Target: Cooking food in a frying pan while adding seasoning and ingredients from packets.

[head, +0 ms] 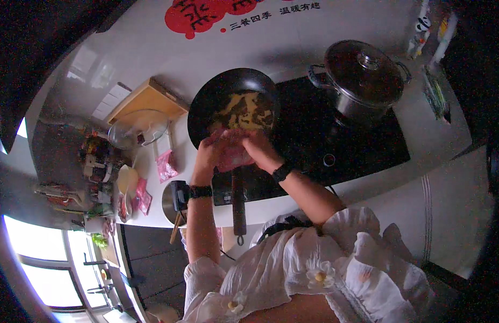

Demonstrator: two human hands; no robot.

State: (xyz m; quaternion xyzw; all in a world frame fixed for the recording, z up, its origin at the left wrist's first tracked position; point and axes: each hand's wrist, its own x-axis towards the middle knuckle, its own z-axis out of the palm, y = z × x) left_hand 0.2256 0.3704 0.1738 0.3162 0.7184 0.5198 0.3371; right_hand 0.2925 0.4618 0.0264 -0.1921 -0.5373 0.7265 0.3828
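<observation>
Both hands hold a pink plastic packet (pixel 234 158) over the near edge of a black frying pan (pixel 249 76). My left hand (pixel 214 144) grips its left side, and my right hand (pixel 251 143) its right side, with the fingers close together. Yellowish and dark pieces of food (pixel 249 109) lie in the pan, just beyond my fingers. The pan's dark handle (pixel 238 202) points towards my body, below my hands. Part of the packet is hidden by my hands, and its opening cannot be made out.
A lidded steel pot (pixel 360 80) stands on the right of the black cooktop (pixel 354 145). Left of the pan are a glass lid (pixel 130 133), a wooden box (pixel 146 97) and another pink packet (pixel 167 165). A metal bowl (pixel 168 202) with chopsticks (pixel 175 229) sits near the counter's front edge.
</observation>
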